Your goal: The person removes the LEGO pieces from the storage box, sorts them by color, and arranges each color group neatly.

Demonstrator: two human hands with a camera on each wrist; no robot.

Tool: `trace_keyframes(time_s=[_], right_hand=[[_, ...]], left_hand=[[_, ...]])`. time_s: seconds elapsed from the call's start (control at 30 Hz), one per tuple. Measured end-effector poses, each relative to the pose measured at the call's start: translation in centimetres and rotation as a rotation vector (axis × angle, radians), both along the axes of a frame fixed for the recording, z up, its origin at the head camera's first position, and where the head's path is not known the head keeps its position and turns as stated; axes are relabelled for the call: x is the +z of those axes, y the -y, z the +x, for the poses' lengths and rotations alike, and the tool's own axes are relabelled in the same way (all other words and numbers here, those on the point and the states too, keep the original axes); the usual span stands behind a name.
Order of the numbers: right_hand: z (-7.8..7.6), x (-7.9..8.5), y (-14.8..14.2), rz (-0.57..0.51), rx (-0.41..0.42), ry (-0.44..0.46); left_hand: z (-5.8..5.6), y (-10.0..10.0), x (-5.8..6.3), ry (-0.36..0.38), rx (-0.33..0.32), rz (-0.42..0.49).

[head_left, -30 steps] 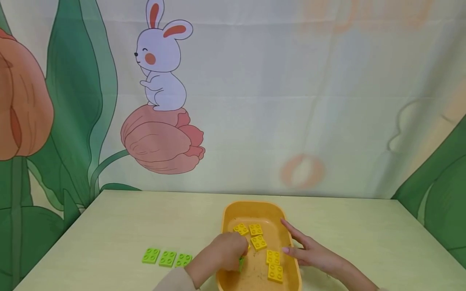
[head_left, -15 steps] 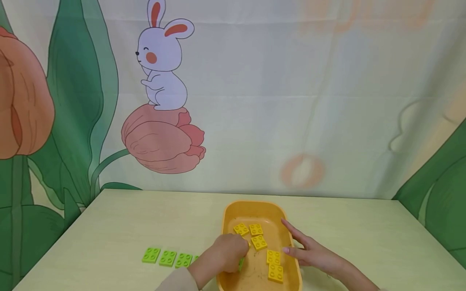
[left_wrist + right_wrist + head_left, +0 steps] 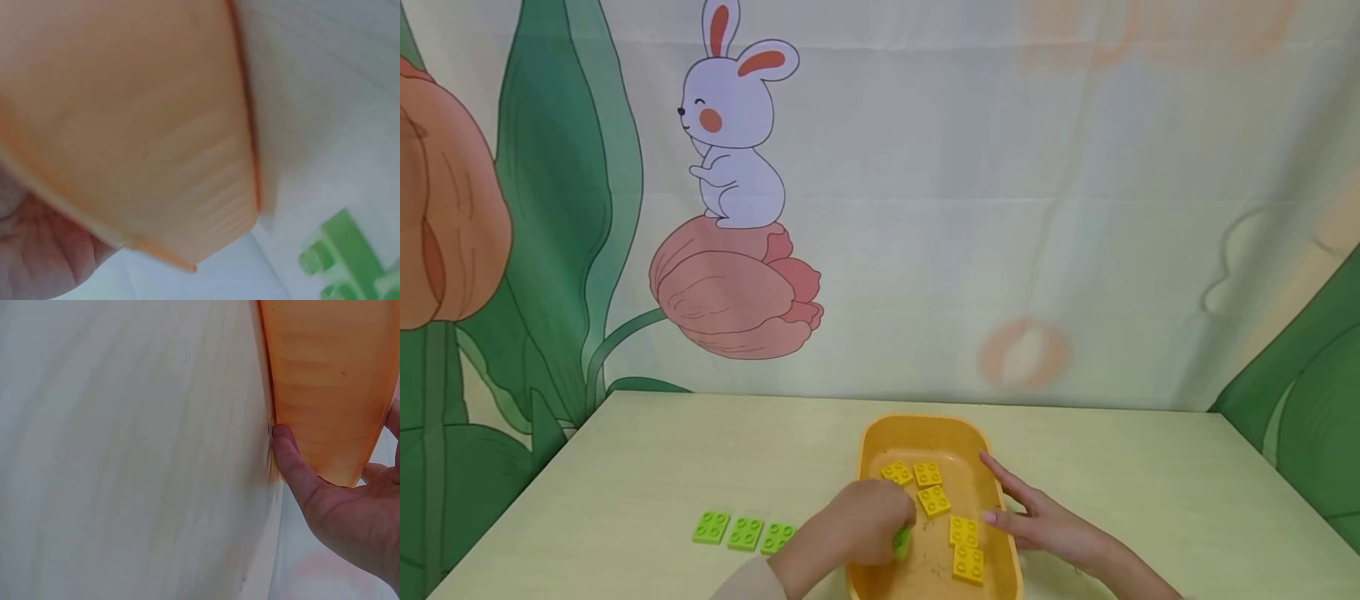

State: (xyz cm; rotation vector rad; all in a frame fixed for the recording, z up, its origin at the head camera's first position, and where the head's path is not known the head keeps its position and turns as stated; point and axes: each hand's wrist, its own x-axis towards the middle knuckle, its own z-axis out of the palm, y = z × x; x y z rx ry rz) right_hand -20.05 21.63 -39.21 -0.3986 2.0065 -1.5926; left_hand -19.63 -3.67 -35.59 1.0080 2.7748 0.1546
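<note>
In the head view my left hand [image 3: 872,521] reaches over the near-left side of an orange tray [image 3: 988,467] and pinches a green building brick [image 3: 902,543] inside it; most of that brick is hidden by the fingers. My right hand [image 3: 1051,527] holds the tray's right side, thumb over the rim, and in the right wrist view fingers of the right hand [image 3: 350,509] press its outer wall. Several yellow bricks [image 3: 933,502] lie in the tray. Past the tray's wall [image 3: 144,150], part of the left hand [image 3: 44,250] shows in the left wrist view.
Left of the tray, green bricks [image 3: 746,534] lie in a row on the pale table [image 3: 647,467], and the left forearm covers the row's right end. A printed curtain [image 3: 910,208] with a rabbit and tulips hangs behind the table's far edge.
The left hand has turned slightly, and more of the pinched green brick shows beside its fingers. Its forearm has shifted a little left. The right hand and tray keep their places.
</note>
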Motion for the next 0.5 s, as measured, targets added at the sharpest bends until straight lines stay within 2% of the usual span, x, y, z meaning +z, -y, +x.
trace_keyframes(time_s=[0.23,0.37,0.5], right_hand=[[0.1,-0.1,0.0,0.007,0.005,-0.016],[0.0,-0.1,0.1,0.019,-0.001,-0.014],[0.1,0.0,0.2,0.026,-0.010,-0.013]], left_hand=[[0.2,1.7,1.5,0.014,-0.040,0.127],[0.6,3.2,2.0,0.015,-0.011,0.190],[1.0,5.3,2.6,0.008,0.002,0.294]])
